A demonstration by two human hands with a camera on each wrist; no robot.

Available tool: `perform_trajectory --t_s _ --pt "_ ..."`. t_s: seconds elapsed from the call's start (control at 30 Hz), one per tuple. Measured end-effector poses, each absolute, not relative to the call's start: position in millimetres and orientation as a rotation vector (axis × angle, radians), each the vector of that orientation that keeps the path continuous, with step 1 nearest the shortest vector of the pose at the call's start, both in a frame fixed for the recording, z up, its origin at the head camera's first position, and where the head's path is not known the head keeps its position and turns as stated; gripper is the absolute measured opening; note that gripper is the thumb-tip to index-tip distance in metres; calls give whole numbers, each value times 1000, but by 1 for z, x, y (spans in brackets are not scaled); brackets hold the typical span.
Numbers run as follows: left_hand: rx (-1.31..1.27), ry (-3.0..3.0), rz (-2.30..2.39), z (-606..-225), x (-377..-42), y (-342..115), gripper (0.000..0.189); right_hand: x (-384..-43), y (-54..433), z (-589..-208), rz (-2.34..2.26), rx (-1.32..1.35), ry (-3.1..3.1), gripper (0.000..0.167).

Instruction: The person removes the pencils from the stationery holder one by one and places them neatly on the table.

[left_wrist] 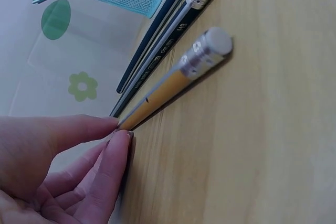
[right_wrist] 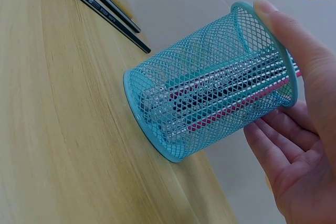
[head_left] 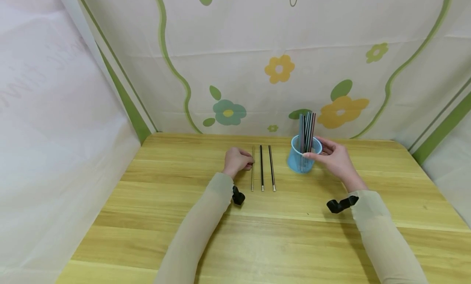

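Note:
My left hand (head_left: 236,160) pinches a yellow pencil (left_wrist: 165,88) between thumb and fingertips, with its white eraser end pointing toward the near side of the table. Parallel to it on its right lie two black pencils, a nearer one (head_left: 262,169) and a farther one (head_left: 272,168), erasers also nearest me. My right hand (head_left: 335,159) holds a light blue mesh pen cup (right_wrist: 210,87) near its rim, thumb on one side and fingers on the other. Inside the cup stand several dark, striped pencils (head_left: 307,128), rising above the rim.
The wooden table (head_left: 257,235) ends at a white curtain (head_left: 235,39) printed with flowers. More white fabric hangs at the left and right. Black wrist mounts (head_left: 238,196) sit on both beige sleeves (head_left: 200,218).

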State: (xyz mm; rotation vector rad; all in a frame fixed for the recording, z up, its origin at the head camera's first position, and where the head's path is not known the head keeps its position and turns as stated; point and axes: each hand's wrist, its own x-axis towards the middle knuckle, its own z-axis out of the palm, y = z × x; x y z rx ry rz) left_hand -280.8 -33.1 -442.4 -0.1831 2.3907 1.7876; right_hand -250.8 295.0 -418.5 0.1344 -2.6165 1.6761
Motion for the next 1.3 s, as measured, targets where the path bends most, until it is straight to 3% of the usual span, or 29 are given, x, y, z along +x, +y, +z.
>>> perform_trajectory --t_s 0.47,0.73,1.3 --pt "-148 2451 1785 -441 -282 -35 14 -250 296 -420 1676 122 -2614 83" --pt "-91 2475 1845 -424 -285 -25 25 -250 295 -418 1675 133 -2607 85" --pt "388 2545 1843 -393 -298 39 37 -252 294 -419 1667 124 -2613 83"
